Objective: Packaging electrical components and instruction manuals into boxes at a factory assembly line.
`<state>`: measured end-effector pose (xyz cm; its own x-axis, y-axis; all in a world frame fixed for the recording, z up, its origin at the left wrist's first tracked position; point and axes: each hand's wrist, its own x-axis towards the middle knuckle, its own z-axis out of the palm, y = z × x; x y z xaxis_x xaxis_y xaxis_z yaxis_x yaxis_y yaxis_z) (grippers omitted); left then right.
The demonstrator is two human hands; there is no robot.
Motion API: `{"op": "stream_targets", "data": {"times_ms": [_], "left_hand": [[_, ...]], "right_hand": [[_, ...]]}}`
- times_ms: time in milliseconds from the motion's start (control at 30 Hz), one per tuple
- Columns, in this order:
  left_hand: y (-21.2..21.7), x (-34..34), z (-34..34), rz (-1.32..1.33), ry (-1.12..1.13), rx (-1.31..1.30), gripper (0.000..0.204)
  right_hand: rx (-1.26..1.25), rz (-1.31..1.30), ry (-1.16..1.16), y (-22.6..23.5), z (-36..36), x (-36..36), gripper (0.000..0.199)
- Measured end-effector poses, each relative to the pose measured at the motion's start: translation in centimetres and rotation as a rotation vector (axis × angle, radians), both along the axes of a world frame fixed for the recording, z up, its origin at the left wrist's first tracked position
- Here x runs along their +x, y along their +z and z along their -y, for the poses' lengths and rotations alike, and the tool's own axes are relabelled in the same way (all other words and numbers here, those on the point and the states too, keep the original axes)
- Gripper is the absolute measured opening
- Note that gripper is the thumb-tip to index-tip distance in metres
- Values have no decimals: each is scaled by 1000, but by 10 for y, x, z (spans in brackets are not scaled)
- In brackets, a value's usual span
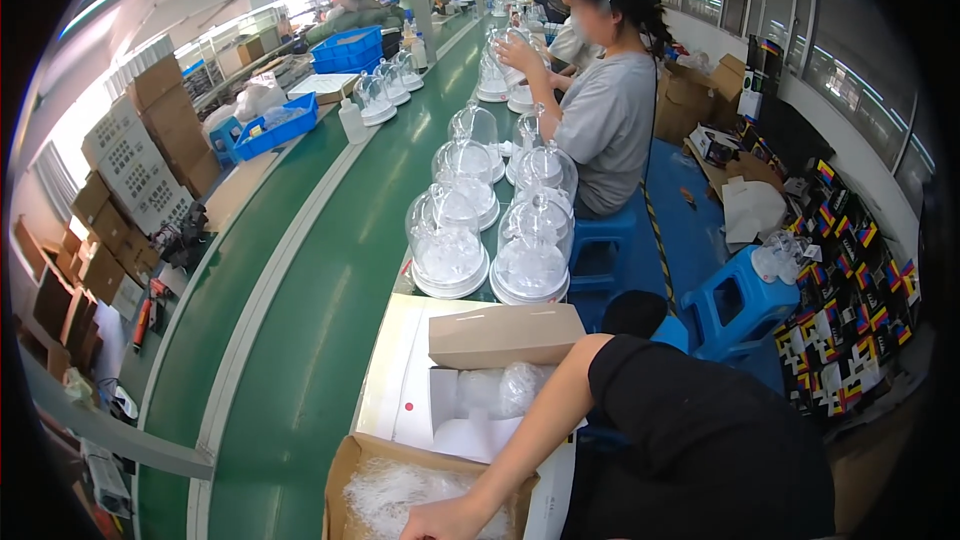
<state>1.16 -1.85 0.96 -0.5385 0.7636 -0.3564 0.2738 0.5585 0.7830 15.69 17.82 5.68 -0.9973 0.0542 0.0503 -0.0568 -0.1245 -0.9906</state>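
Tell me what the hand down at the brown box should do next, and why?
Maybe the right hand should gather a little white shredded filling: it is right at the open brown box where the filling lies. The fingertips are cut off, so I can't tell whether it holds some.

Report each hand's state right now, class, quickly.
Left hand: out of view.
Right hand: at the open cardboard box, partly cut off; grip can't be told.
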Motion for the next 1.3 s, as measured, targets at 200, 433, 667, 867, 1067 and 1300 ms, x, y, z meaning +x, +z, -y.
{"op": "stream_targets", "data": {"times_ms": [200, 433, 667, 867, 1067, 1300], "left_hand": [[62, 28, -16, -316, -6, 216, 14], [15, -2, 4, -289, -49, 132, 9], [56, 17, -8, -328, -91, 224, 16], [11, -11, 7, -280, -143, 184, 10], [44, 7, -12, -280, -121, 394, 10], [46, 10, -8, -177, -54, 523, 8]], "right_hand": [[70, 32, -39, 11, -2, 3, 18], [60, -139, -135, -3, 3, -1, 15], [183, -250, -137, -21, 6, -4, 15], [92, -198, -143, -6, 2, -1, 13], [217, -340, -109, -16, 2, -7, 15], [42, -242, -82, -8, 4, -6, 17]]}}
